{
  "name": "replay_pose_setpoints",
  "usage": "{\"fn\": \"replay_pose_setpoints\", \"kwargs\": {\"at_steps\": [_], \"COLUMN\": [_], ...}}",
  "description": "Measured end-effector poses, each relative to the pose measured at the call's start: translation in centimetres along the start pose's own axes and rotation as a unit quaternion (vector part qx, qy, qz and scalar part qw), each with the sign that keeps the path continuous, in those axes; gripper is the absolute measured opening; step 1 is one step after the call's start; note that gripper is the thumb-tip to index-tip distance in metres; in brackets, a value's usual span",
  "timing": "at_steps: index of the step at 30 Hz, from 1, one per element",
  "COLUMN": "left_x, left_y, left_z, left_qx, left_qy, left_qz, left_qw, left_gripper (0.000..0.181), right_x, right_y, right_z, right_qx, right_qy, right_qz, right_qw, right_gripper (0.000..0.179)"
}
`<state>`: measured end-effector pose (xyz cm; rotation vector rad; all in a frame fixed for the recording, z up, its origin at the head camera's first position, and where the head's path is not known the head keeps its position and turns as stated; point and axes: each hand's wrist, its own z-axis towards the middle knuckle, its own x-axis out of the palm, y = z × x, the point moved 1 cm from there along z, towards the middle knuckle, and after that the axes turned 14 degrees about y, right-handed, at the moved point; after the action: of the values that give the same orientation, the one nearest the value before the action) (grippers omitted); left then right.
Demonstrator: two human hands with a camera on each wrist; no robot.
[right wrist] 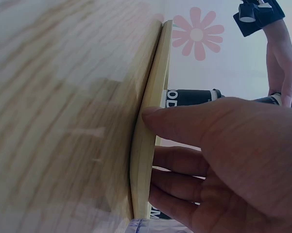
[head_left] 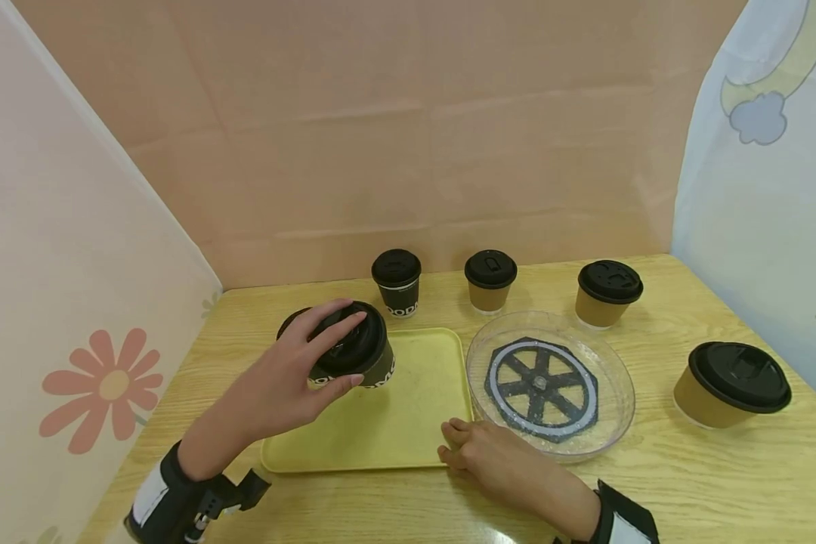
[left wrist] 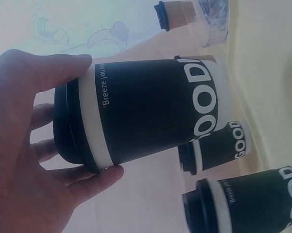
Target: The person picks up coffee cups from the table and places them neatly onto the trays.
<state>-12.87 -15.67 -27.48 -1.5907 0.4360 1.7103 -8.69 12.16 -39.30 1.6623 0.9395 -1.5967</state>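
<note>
In the head view my left hand grips a black paper coffee cup by its lid from above, over the yellow tray. The left wrist view shows thumb and fingers round the black lid and white band of this cup, its base toward the tray. Behind my left hand another black-lidded cup is mostly hidden. My right hand pinches the tray's near right corner. In the right wrist view its thumb presses the tray's outer side, with the other fingers bent over the rim.
Right of the tray stands a clear round plastic dish with a dark spoked wheel shape showing in it. A small black cup and brown lidded cups line the back. A wide brown lidded tub stands far right.
</note>
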Motion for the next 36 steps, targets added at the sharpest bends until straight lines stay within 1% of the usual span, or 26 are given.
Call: {"fn": "replay_pose_setpoints", "kwargs": {"at_steps": [2, 5, 9, 16, 21, 24, 32, 36], "left_x": [0.4, 1.0, 2.0, 3.3, 4.1, 4.4, 5.2, 5.3], "left_y": [-0.1, 0.0, 0.1, 0.1, 0.1, 0.1, 0.0, -0.1], "left_z": [-0.2, -0.5, -0.8, -1.2, -1.5, -1.6, -1.8, -1.9], "left_qx": [-0.001, 0.006, 0.012, -0.003, -0.013, -0.017, -0.018, -0.014], "left_qy": [0.003, 0.005, 0.013, 0.042, 0.053, 0.058, 0.056, 0.057], "left_qz": [0.003, 0.007, 0.003, -0.010, -0.023, -0.022, -0.008, -0.009], "left_qw": [1.0000, 0.9999, 0.9998, 0.9991, 0.9982, 0.9979, 0.9982, 0.9982], "left_gripper": [0.073, 0.072, 0.070, 0.068, 0.067, 0.066, 0.065, 0.065], "right_x": [0.0, -0.1, 0.0, 0.2, -0.1, -0.1, 0.3, 0.3], "right_y": [-0.1, -0.1, -0.2, -0.2, 0.0, 0.0, -0.2, -0.2], "right_z": [0.0, 0.0, 0.1, 0.1, 0.1, 0.1, 0.0, -0.1], "right_qx": [-0.001, -0.003, -0.010, -0.014, -0.002, -0.001, -0.010, -0.008], "right_qy": [-0.002, -0.004, -0.009, -0.011, -0.002, 0.003, -0.014, -0.013], "right_qz": [-0.003, -0.003, 0.000, 0.009, 0.012, 0.013, 0.000, 0.001], "right_qw": [1.0000, 1.0000, 0.9999, 0.9998, 0.9999, 0.9999, 0.9998, 0.9999], "right_gripper": [0.019, 0.019, 0.018, 0.020, 0.021, 0.020, 0.019, 0.020]}}
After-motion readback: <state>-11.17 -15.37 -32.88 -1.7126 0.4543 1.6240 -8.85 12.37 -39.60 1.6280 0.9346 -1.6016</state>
